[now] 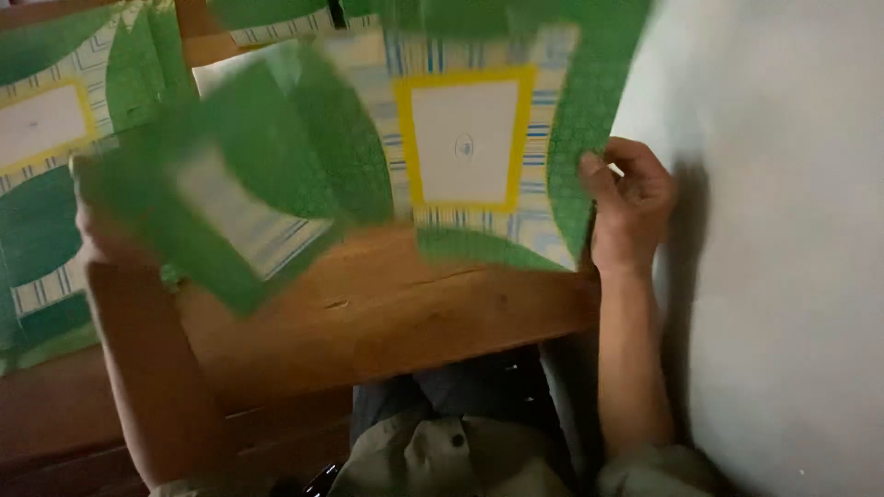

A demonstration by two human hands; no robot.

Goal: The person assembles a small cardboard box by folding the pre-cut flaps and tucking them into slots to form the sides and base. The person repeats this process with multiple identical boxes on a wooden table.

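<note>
Over the wooden table (387, 313), I hold green patterned paper in both hands.

My left hand (101, 235) is mostly hidden behind a blurred green sheet (221, 212), so I cannot tell how its fingers lie, only that the sheet sits against them, tilted above the table's near edge; my right hand (631, 207) shows clearly by the pale wall (783, 230), thumb and curled fingers pinched together on the right edge of the large sheet (465, 138), green with a yellow-framed white panel and striped ground; its top is cut off by the frame; more such sheets (46, 184) lie at far left, partly out of view.
</note>
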